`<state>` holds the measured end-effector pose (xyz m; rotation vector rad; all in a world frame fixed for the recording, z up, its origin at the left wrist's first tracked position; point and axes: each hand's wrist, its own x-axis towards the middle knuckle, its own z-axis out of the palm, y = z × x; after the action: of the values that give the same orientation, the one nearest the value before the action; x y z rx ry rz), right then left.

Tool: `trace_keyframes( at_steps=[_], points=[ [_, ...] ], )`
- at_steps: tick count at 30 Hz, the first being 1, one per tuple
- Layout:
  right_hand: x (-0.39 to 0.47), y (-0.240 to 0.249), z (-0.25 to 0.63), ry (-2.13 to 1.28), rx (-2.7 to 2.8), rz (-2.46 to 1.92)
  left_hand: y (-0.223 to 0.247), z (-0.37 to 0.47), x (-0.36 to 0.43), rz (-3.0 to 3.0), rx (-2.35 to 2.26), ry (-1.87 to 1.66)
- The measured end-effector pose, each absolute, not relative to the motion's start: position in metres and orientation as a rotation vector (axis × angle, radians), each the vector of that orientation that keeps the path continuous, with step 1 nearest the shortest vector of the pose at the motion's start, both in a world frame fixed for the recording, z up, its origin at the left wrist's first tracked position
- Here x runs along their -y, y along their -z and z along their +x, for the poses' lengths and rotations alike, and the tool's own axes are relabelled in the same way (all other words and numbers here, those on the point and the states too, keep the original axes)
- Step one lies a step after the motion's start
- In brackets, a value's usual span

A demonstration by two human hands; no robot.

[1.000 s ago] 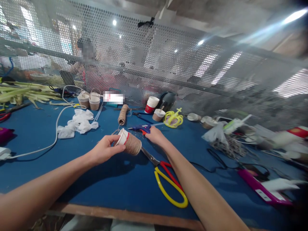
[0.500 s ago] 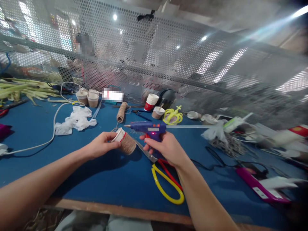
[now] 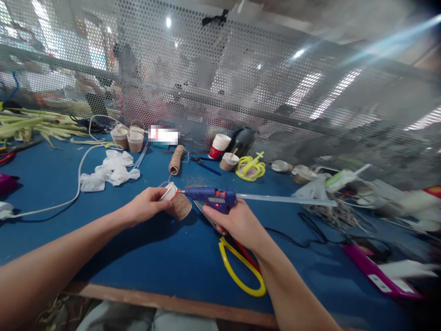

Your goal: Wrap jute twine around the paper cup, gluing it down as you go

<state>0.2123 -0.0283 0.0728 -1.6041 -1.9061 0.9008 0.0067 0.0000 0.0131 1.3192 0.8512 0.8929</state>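
Note:
A paper cup (image 3: 181, 206), partly wrapped in brown twine, lies tilted in my left hand (image 3: 148, 205), which grips it near its white rim. My right hand (image 3: 239, 220) is wrapped round the handle of a blue glue gun (image 3: 210, 195) with a long clear glue stick out of its back. The gun's nozzle is at the cup's red and white band, just above the wound twine. Behind the cup stands a twine spool (image 3: 177, 160), a strand leading toward the cup. Scissors (image 3: 241, 271) with yellow and red handles lie under my right hand.
White crumpled material (image 3: 112, 170) and twine-wrapped cups (image 3: 135, 139) are at the left. Farther back are pliers (image 3: 206, 164), a red and white cup (image 3: 219, 146) and a yellow crown-shaped piece (image 3: 250, 168). A purple tool (image 3: 372, 271) lies right. Perforated metal (image 3: 193, 82) stands behind the blue table (image 3: 155, 271).
The glue gun has come down and its nozzle has moved from above the cup to the cup's band. My left hand still holds the cup in nearly the same place.

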Motion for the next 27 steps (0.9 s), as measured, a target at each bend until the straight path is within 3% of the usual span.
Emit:
trace_keyframes(
  at_steps=[27],
  points=[
    [0.0356, -0.0665, 0.2114, -0.421, 2.158, -1.559, -0.0109, 0.0024, -0.0012, 1.515, -0.853, -0.853]
  ],
)
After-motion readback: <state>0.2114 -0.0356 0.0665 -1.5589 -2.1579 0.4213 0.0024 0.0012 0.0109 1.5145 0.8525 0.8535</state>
